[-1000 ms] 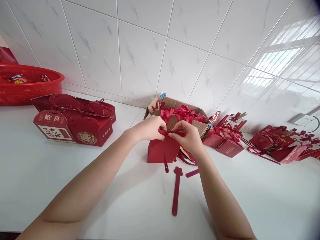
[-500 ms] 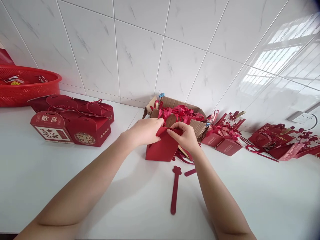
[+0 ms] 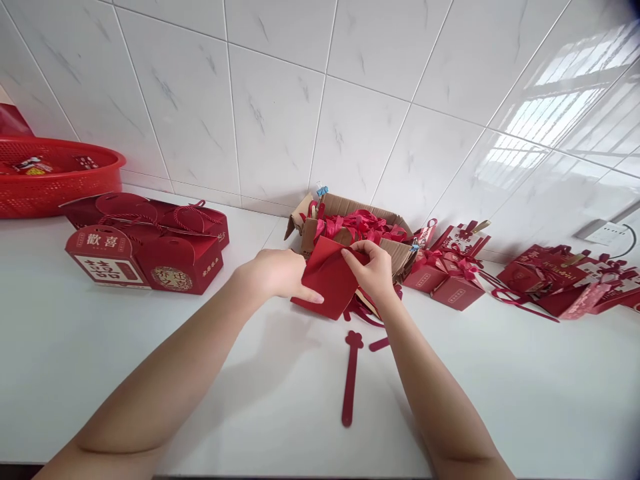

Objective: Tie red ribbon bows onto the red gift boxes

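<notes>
A plain dark-red paper gift box [image 3: 334, 283] stands tilted at the middle of the white counter. My left hand [image 3: 277, 275] grips its left side, the thumb lying across the near face and the other fingers hidden behind it. At the upper right edge of the box my right hand [image 3: 373, 268] pinches the card between thumb and fingers. Just beyond the box is an open cardboard carton [image 3: 397, 257] filled with crimson ribbons [image 3: 363, 227]. In front lies a flat red strip [image 3: 350, 380] with a flower-shaped end. A second strip [image 3: 380, 344] is partly hidden by my right forearm.
Larger printed red gift boxes [image 3: 170, 257] with rope handles stand at the left. Behind them is a red plastic basket [image 3: 55, 190] with small packets inside. Small ribboned boxes [image 3: 457, 290] and more red boxes [image 3: 545, 277] line the right, near a tiled wall and a power strip [image 3: 603, 231].
My left hand has slid down and left from the box's top to its side. The box now leans, its top left corner raised. My right hand keeps its pinch at the top edge.
</notes>
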`<state>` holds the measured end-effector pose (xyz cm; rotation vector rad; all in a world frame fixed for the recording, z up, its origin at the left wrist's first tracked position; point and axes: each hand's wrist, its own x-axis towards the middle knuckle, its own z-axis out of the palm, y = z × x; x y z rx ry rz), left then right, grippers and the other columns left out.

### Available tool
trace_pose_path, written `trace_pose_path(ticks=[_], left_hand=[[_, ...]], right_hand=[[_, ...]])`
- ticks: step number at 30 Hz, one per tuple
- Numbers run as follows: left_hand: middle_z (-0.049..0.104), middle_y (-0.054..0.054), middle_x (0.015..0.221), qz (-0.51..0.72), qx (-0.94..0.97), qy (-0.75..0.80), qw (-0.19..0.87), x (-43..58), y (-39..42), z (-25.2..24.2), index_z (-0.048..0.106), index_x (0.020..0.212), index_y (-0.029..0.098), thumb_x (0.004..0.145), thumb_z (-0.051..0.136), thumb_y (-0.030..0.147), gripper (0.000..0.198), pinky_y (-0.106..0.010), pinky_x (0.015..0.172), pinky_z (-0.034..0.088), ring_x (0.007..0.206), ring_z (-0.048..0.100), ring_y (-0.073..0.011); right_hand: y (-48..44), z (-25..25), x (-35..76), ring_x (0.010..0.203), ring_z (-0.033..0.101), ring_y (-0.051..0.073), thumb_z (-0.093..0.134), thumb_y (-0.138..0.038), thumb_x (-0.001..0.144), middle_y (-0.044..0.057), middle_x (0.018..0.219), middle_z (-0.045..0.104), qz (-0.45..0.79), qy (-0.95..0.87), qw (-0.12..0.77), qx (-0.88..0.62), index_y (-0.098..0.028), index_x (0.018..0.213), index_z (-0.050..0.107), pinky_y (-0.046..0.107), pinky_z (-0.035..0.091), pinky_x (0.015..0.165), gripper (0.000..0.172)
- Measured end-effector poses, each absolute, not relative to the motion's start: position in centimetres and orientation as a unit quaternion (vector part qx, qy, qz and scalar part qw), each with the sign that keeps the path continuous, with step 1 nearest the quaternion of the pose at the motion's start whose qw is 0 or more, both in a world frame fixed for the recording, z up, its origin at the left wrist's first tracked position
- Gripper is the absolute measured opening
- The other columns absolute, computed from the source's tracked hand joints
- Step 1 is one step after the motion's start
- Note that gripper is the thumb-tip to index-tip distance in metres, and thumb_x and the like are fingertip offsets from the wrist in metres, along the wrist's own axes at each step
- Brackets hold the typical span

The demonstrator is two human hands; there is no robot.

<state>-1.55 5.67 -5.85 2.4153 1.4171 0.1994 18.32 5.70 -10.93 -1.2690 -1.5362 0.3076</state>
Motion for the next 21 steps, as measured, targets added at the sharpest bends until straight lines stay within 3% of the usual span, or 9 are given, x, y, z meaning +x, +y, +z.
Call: trace_pose_path(ticks=[3,7,14,17,21], left_hand=[[0.047,-0.004,0.047,-0.032,0.829,0.543,0.127,-0.7,5.8,-5.6,0.036,0.045,0.019,0.067,0.066,0.053,0.051,-0.032,0.053,0.032,0.041,0.042,-0.0162],[0.054,-0.003,0.057,0.009,0.850,0.514,0.119,-1.4,6.1,-4.6,0.054,0.057,0.021,0.076,0.057,0.041,0.028,-0.029,0.053,0.029,0.048,0.045,-0.0162],[0.051,0.001,0.055,0.149,0.823,0.529,0.141,-4.4,6.1,-2.4,0.070,0.066,0.026,0.076,0.059,0.047,0.025,-0.029,0.050,0.023,0.048,0.040,-0.0139],[0.060,0.001,0.061,0.256,0.785,0.543,0.153,-5.4,6.3,-1.9,0.073,0.070,0.026,0.071,0.065,0.050,0.025,-0.028,0.053,0.030,0.057,0.051,-0.0161],[0.071,0.000,0.078,0.411,0.729,0.507,0.208,-5.8,6.0,-1.7,0.075,0.076,0.024,0.068,0.074,0.045,0.022,-0.030,0.072,0.043,0.081,0.062,-0.0202]], right_hand=[[5.8,-10.7,18.8,0.076,0.062,0.022,0.064,-0.042,0.073,0.006,0.079,0.069,0.128,-0.604,0.558,-0.554,-0.019,0.076,0.062,0.034,0.049,0.071,0.023],[5.9,-10.2,19.6,0.079,0.063,0.023,0.065,-0.042,0.071,0.006,0.081,0.069,0.132,-0.586,0.568,-0.563,-0.019,0.075,0.062,0.035,0.049,0.072,0.024],[5.6,-10.0,19.5,0.077,0.061,0.021,0.064,-0.040,0.073,0.005,0.079,0.067,0.152,-0.608,0.559,-0.542,-0.019,0.073,0.061,0.033,0.047,0.070,0.021],[5.2,-9.9,19.1,0.077,0.060,0.019,0.063,-0.040,0.075,0.004,0.079,0.067,0.179,-0.628,0.551,-0.520,-0.019,0.075,0.061,0.031,0.046,0.070,0.021],[4.4,-9.8,18.1,0.076,0.060,0.017,0.063,-0.037,0.078,0.002,0.079,0.066,0.202,-0.669,0.532,-0.478,-0.019,0.077,0.060,0.029,0.047,0.070,0.019]])
